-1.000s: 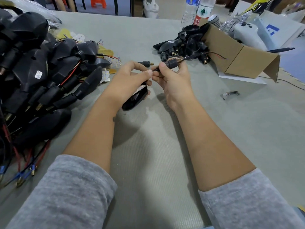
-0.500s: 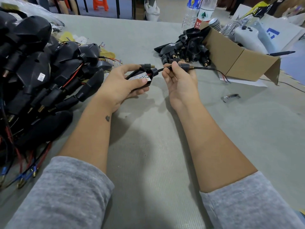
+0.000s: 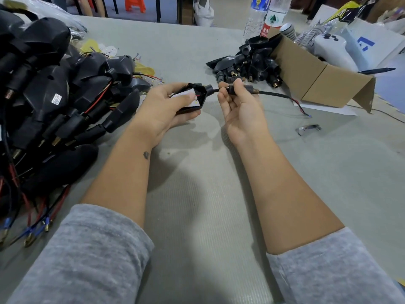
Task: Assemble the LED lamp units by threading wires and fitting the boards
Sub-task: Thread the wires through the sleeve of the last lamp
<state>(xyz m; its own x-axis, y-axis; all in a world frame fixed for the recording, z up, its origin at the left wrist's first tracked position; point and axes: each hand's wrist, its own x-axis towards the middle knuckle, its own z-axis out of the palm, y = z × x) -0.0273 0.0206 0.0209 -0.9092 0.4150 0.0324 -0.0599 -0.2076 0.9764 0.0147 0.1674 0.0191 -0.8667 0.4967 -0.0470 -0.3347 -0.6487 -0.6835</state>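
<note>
My left hand point(image 3: 162, 108) grips a black lamp housing point(image 3: 198, 96) with a white LED board inside it, thumb pressing on the board. A black wire point(image 3: 276, 95) leaves the housing's neck to the right. My right hand point(image 3: 240, 106) pinches a black stem with a brass threaded end point(image 3: 243, 88) that sits on this wire, a short way from the housing. The wire's red and black end lies on the table past the stem.
A heap of assembled black lamps with red and black leads point(image 3: 50, 102) fills the left. A smaller pile of black stems point(image 3: 247, 66) lies beside an open cardboard box point(image 3: 317, 77). Water bottles point(image 3: 269, 16) stand behind. A clear lens piece point(image 3: 308, 129) lies at right.
The housing turned open side up in my left hand and both hands dropped a little. The stem slid along the wire, whose free end now stretches out to the right.
</note>
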